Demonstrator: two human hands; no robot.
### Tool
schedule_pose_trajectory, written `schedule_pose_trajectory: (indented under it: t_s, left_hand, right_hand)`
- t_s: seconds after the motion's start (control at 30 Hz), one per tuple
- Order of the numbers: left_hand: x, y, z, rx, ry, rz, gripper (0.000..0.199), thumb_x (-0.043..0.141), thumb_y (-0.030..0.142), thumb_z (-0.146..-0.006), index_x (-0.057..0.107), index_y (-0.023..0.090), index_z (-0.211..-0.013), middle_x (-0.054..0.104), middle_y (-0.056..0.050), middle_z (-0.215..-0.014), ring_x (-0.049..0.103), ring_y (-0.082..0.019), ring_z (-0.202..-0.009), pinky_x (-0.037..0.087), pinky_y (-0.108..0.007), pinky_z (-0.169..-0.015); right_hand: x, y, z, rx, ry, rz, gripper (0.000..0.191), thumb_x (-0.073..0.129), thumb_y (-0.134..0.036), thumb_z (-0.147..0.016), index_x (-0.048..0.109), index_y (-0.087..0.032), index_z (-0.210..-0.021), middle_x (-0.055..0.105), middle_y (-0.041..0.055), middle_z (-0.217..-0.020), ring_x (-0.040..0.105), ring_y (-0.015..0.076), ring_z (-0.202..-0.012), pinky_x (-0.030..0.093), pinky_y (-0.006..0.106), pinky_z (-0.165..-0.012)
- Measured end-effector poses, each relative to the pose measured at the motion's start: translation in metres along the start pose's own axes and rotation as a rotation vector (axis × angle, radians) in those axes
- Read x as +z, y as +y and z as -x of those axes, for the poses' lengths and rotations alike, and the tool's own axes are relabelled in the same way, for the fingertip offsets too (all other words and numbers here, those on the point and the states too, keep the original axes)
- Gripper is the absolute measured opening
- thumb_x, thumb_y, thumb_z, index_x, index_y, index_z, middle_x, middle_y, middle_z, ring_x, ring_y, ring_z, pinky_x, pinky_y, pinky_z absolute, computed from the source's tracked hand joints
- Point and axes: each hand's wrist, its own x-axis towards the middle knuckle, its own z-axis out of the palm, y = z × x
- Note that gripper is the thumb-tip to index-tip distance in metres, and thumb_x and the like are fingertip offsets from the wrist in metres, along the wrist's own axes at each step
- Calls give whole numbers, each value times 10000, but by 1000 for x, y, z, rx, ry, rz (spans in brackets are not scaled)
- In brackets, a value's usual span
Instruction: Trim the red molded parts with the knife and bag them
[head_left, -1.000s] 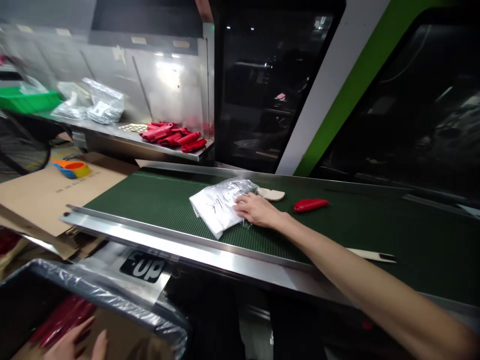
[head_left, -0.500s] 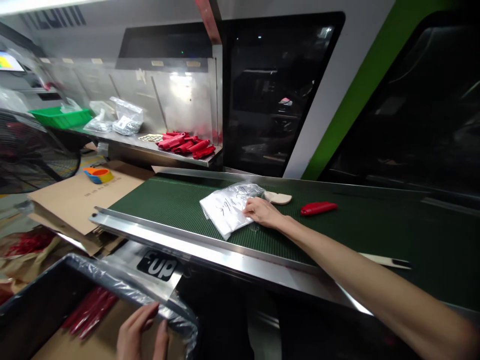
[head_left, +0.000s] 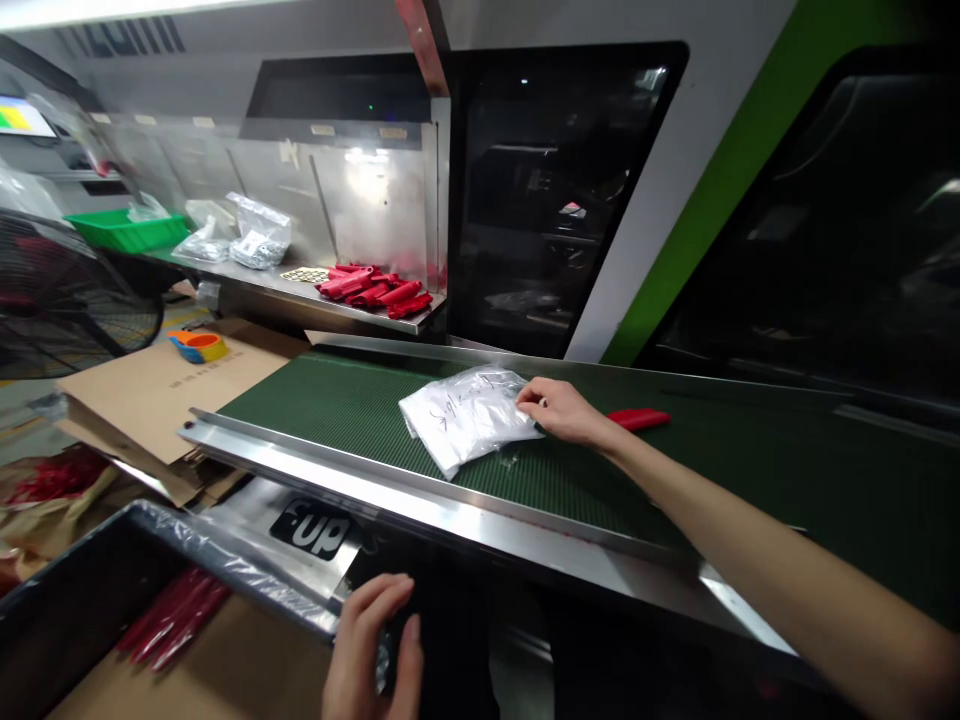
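Note:
My right hand [head_left: 564, 410] is at the right edge of a stack of clear plastic bags [head_left: 465, 415] with handwriting on it. Its thumb and fingertips are pinched together on the plastic of the top bag. The stack lies on a green ribbed conveyor belt [head_left: 322, 400]. Just behind my wrist is a red handle-shaped piece [head_left: 641, 418], partly covered by the arm. My left hand [head_left: 375, 650] hovers low near the corner of a dark plastic-lined bin [head_left: 255, 565], thumb and fingers apart, holding nothing.
Several red pieces [head_left: 375, 288] are piled on a metal shelf [head_left: 300, 285] beside bags of small parts [head_left: 259, 235] and a green tray [head_left: 127, 230]. A tape dispenser [head_left: 199, 346] sits on flat cardboard [head_left: 142, 390]. Wrapped red pieces [head_left: 176, 615] lie in the bin. A metal rail [head_left: 420, 505] edges the belt.
My right hand has moved right, from the top of the bags to their right edge. A cream piece there is now out of sight behind it. My left hand has shifted right.

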Motion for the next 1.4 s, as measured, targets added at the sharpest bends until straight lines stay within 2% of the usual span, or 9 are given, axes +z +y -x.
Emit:
schedule_pose_trajectory:
  t_s: [0.2,0.3,0.4,0.6,0.8,0.97,1.13,1.27,1.4]
  left_hand:
    - [32,35,-32,-63,-152,305,154,582,184,-903,659,245,-1021,624,-43,-999,614,-179,-935,504,-287,-839]
    - [47,53,-51,-181,-196,385,99,574,271,-930,627,233,-1005,638,-29,-934,622,-153,-869,508,-255,-783]
    - [61,68,-63,-323,-267,465,238,664,397,-873,586,212,-1002,643,-26,-902,620,-147,-802,507,-224,-668]
    - [62,83,-51,-430,-431,539,241,632,412,-889,610,184,-818,602,2,-703,546,-115,-628,449,-210,-577]
    - [60,84,-43,-402,-360,519,169,656,315,-848,600,184,-758,588,2,-689,550,-123,-646,449,-206,-588]
    - [57,82,-51,-365,-277,517,113,673,279,-813,609,187,-799,631,-6,-783,603,-129,-715,504,-203,-654]
    - [54,82,-50,-364,-317,485,140,674,310,-831,669,188,-899,691,-20,-780,655,-153,-695,539,-227,-641]
    - [52,84,-49,-330,-316,416,142,650,331,-864,680,193,-878,700,-23,-772,663,-164,-704,534,-241,-654]
    - [54,89,-50,-270,-346,331,156,620,330,-888,687,190,-869,697,-34,-814,656,-173,-744,520,-258,-696]
  right_hand:
    - [-1,-24,10,144,69,-314,270,571,-398,-944,622,-133,-934,638,5,-854,614,111,-726,534,290,-682]
    - [3,-53,44,141,48,-494,318,555,-420,-948,598,-136,-812,581,-31,-708,555,83,-609,491,247,-601]
    - [9,-83,91,151,56,-626,322,588,-439,-915,624,-147,-782,581,-28,-684,548,88,-629,461,234,-607]
    - [15,-104,157,236,127,-669,354,562,-495,-902,637,-172,-779,578,-9,-673,526,104,-615,438,223,-559]
    - [-11,-77,163,210,204,-385,284,567,-480,-908,646,-217,-981,651,-2,-854,599,122,-752,497,239,-673]
    - [-71,16,119,345,291,2,278,595,-378,-921,623,-156,-1085,623,72,-1147,593,205,-1054,482,443,-935]
    - [-102,91,99,407,209,172,271,592,-375,-932,625,-155,-1086,643,61,-1097,630,175,-961,532,392,-856]
    - [-107,81,122,334,204,191,236,617,-385,-913,666,-154,-928,684,27,-913,642,141,-808,536,342,-777]
    - [-102,22,196,199,401,179,256,575,-464,-908,722,-262,-961,722,29,-961,651,182,-822,482,335,-684]
